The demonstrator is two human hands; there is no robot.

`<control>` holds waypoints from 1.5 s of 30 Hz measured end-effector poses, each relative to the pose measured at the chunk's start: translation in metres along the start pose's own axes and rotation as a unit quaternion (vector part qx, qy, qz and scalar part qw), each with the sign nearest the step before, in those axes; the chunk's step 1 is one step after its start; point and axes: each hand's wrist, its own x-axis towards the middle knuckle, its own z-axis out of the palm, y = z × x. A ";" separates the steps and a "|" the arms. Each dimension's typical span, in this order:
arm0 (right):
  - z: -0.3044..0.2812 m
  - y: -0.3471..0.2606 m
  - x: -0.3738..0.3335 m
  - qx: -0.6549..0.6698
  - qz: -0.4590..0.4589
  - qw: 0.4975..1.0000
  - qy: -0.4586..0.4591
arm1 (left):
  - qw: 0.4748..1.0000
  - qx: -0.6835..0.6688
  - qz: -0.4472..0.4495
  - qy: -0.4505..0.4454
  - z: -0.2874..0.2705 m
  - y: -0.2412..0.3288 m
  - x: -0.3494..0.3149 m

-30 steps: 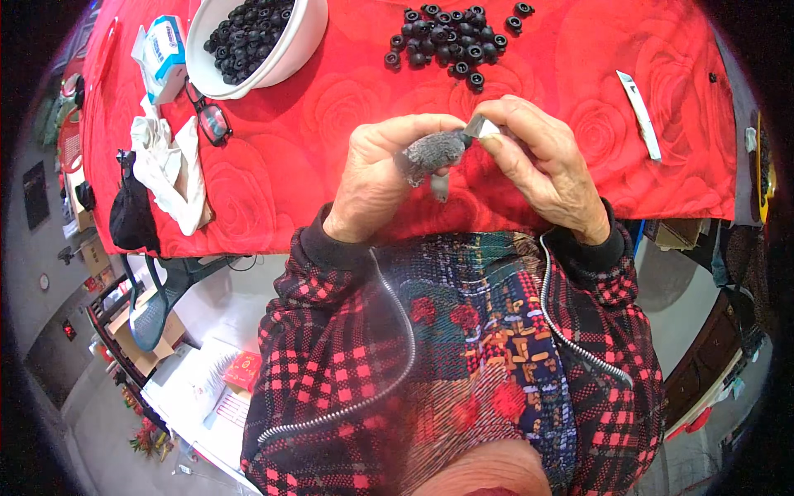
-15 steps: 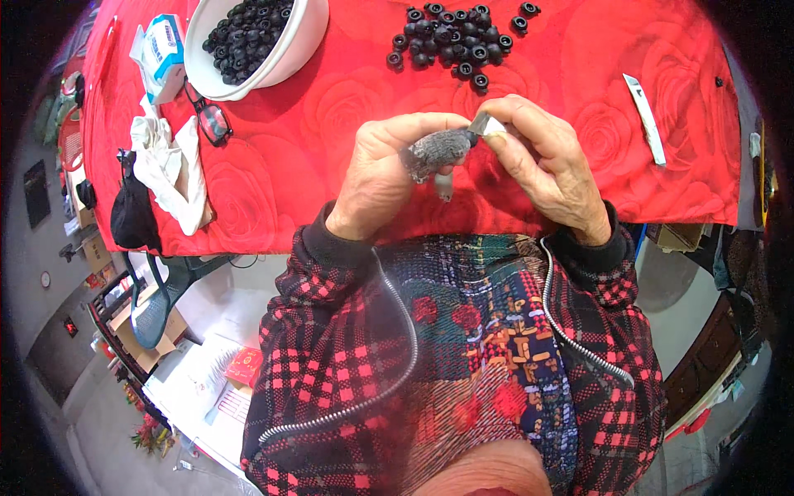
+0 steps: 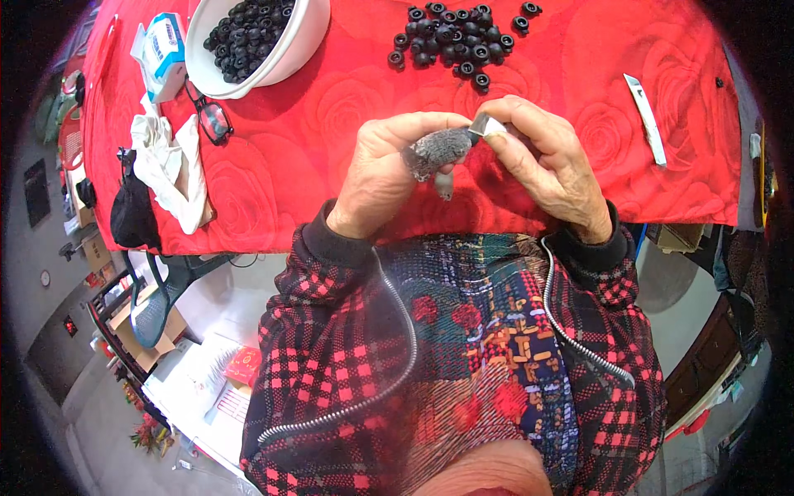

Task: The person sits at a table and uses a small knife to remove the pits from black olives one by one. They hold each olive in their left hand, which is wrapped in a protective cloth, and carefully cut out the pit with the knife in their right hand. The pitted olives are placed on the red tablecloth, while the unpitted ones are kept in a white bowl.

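My left hand (image 3: 382, 165) is closed above the near part of the red-covered table. A fuzzy grey covering (image 3: 438, 153) wraps its forefinger, and another fingertip below shows a pale grey cover (image 3: 445, 186). Thumb and covered finger pinch a small black piece (image 3: 473, 137), mostly hidden; it looks like the round parts on the table. My right hand (image 3: 550, 161) grips a small flat silvery blade (image 3: 481, 124) between thumb and fingers, its edge against the black piece. Farther off lies a loose pile of round black parts (image 3: 451, 37), each with a hole.
A white bowl (image 3: 285, 62) full of black parts stands far left. Beside it are a blue-and-white packet (image 3: 163, 58), glasses (image 3: 213, 122), white gloves (image 3: 172, 169) and a black cloth item (image 3: 134, 207). A long white strip (image 3: 645, 120) lies on the right of the red tablecloth (image 3: 331, 198).
Both hands hold nearly the same place and grip. The blade and the covered finger have shifted only very slightly.
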 end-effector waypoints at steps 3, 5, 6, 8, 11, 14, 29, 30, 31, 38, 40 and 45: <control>-0.002 0.002 0.000 -0.007 -0.011 1.000 -0.014 | 1.000 -0.007 -0.008 -0.007 0.000 0.000 -0.001; -0.004 0.003 0.000 -0.014 -0.013 1.000 -0.023 | 1.000 0.001 -0.007 -0.007 0.000 -0.001 0.000; -0.004 0.003 0.000 -0.016 -0.013 0.999 -0.024 | 1.000 0.005 -0.006 -0.007 0.000 -0.001 0.000; -0.004 0.002 0.001 -0.016 -0.013 0.999 -0.028 | 1.000 0.012 -0.009 0.002 0.002 0.001 -0.001; -0.004 0.002 0.001 -0.019 -0.012 1.000 -0.022 | 1.000 0.004 -0.006 0.000 0.002 0.000 0.000; -0.005 0.002 0.001 -0.014 -0.004 0.999 -0.032 | 1.000 -0.005 -0.016 0.006 0.003 0.000 0.001; -0.012 -0.024 -0.009 0.045 -0.019 0.999 -0.016 | 0.994 -0.109 0.013 -0.012 -0.005 0.004 -0.003; -0.007 -0.028 -0.007 0.011 -0.014 1.000 0.019 | 0.995 -0.100 0.014 -0.004 -0.003 0.004 -0.004; -0.003 -0.027 -0.003 -0.022 -0.065 0.997 0.034 | 0.996 -0.090 0.014 0.004 0.002 0.005 -0.005; 0.010 -0.021 -0.001 -0.185 -0.252 0.947 0.072 | 0.979 -0.193 -0.069 -0.019 0.018 0.004 -0.019; 0.016 -0.019 -0.001 -0.203 -0.301 0.925 0.114 | 0.964 -0.249 -0.085 -0.037 0.019 0.002 -0.022; 0.021 -0.026 -0.010 -0.217 -0.324 0.908 0.154 | 0.950 -0.276 -0.080 -0.118 0.011 -0.011 -0.027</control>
